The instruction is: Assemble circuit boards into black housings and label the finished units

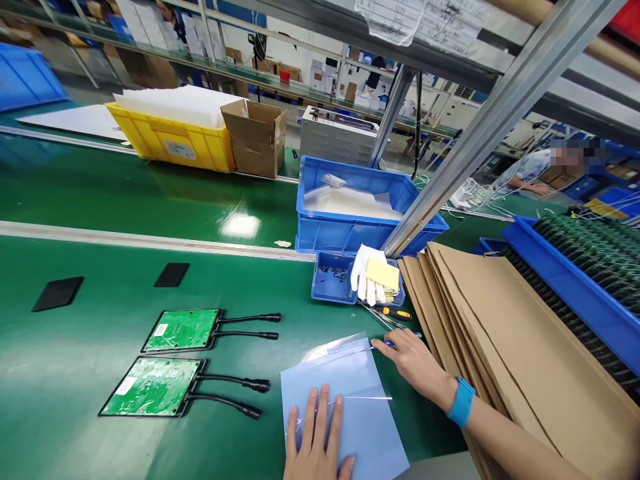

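Observation:
My left hand (pixel 316 437) lies flat, fingers spread, on a stack of light blue film sheets (pixel 367 427) at the table's front. A clear, shiny sheet (pixel 333 350) shows along the stack's far edge. My right hand (pixel 417 360) is closed around a slim blue-handled tool (pixel 389 344) at the stack's upper right corner; its exact kind is mostly hidden by the fingers. To the left lie two green circuit boards in black frames, the nearer board (pixel 155 387) and the farther board (pixel 185 329), each with two black connector cables pointing right.
Small blue bin (pixel 333 293) holds dark screws, with a white glove (pixel 367 277) and yellow pads alongside. A yellow-handled screwdriver (pixel 397 313) lies near brown cardboard sheets (pixel 500 320). Two black pads (pixel 171 275) rest at left. A metal post (pixel 480 140) slants overhead. Another person works far right.

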Available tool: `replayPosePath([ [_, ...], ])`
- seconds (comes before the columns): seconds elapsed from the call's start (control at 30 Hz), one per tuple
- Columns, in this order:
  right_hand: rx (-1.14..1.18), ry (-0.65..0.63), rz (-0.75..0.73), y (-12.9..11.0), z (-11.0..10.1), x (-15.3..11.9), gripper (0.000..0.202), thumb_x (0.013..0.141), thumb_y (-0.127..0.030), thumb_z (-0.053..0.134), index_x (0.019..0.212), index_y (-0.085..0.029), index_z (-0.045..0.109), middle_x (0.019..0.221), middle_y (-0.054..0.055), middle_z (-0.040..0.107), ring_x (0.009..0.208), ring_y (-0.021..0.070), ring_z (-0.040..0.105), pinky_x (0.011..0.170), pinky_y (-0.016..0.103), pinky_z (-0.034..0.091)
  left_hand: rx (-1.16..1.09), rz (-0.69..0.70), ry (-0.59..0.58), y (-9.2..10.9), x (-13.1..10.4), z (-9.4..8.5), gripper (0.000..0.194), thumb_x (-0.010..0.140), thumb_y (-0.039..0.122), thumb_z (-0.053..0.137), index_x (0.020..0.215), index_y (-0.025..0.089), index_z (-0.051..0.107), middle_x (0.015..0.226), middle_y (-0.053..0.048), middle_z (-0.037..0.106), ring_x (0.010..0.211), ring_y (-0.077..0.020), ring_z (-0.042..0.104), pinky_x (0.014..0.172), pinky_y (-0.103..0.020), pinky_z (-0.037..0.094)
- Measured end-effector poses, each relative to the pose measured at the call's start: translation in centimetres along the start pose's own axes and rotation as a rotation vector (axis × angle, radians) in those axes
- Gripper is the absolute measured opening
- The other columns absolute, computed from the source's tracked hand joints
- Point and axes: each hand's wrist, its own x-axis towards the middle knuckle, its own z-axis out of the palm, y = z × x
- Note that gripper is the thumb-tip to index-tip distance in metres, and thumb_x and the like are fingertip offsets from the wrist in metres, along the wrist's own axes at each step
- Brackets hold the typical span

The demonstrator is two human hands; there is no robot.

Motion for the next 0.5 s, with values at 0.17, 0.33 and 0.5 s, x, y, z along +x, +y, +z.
replayPosePath([
  [0.17,-0.037,-0.028,0.001,1.1,-0.5,-0.6,0.038,0.086,0.001,0.042,0.108,-0.019,0.065,0.082,0.006,0.059,0.071,0.0178,0.051,0.066,0.030,0.036,0.001,0.007,0.012,-0.1,-0.1,0.2,0.075,0.087,0.024,0.041,0.151,0.021,0.003,0.136,-0.014,0.057,0.125,-0.0349,0.047,0.100,-0.059,0.027],
  [0.33,-0.087,-0.051,-0.007,2.6,-0.8,-1.4,0.034,0.085,-0.001,0.046,0.107,-0.019,0.065,0.082,0.007,0.061,0.071,0.0189,0.052,0.066,0.032,0.036,-0.016,0.016,0.047,-0.2,-0.3,0.4,0.070,0.089,0.028,0.042,0.151,0.022,0.010,0.138,-0.013,0.055,0.127,-0.0345,0.044,0.107,-0.059,0.020],
  [0.5,-0.100,-0.052,0.031,3.2,-2.1,-2.1,0.036,0.085,0.000,0.043,0.104,-0.019,0.067,0.080,0.007,0.062,0.072,0.0203,0.054,0.067,0.033,0.037,-0.016,0.045,0.061,-0.4,-0.5,0.8,0.071,0.086,0.027,0.047,0.151,0.021,0.018,0.140,-0.013,0.052,0.129,-0.0347,0.041,0.106,-0.054,0.023],
])
